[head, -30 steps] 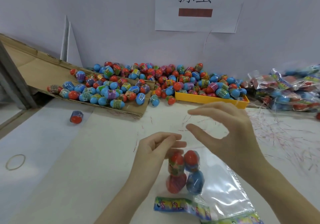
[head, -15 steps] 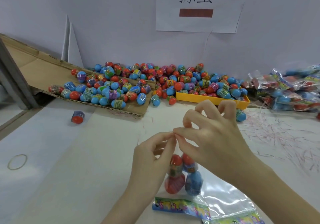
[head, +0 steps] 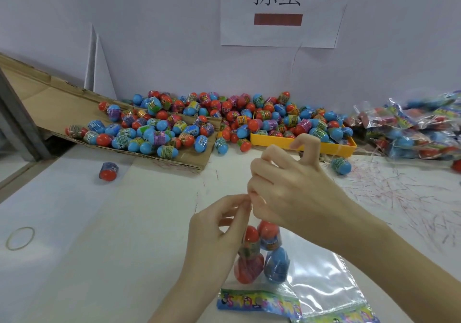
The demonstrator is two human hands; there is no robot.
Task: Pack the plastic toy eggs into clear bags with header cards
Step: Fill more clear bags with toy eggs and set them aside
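Several red and blue toy eggs (head: 249, 267) stand stacked inside a clear bag just in front of me. The bag's colourful header card (head: 257, 302) lies on the table below them. My left hand (head: 219, 232) and my right hand (head: 294, 190) meet above the eggs, and their fingertips pinch the bag's gathered top between them. The other fingers of my right hand are curled upward. The plastic at the pinch point is hard to make out.
A spare clear bag (head: 324, 282) lies flat at the right. Loose eggs (head: 174, 128) cover a cardboard sheet (head: 50, 98) and fill a yellow tray (head: 331, 148). Packed bags (head: 411, 133) pile far right. Single eggs (head: 107, 171) (head: 341, 166) and a rubber band (head: 20, 238) lie about.
My right hand came down from hovering open above the bag and closed its fingertips against my left hand's. Both now pinch the bag top. The eggs stayed in place.
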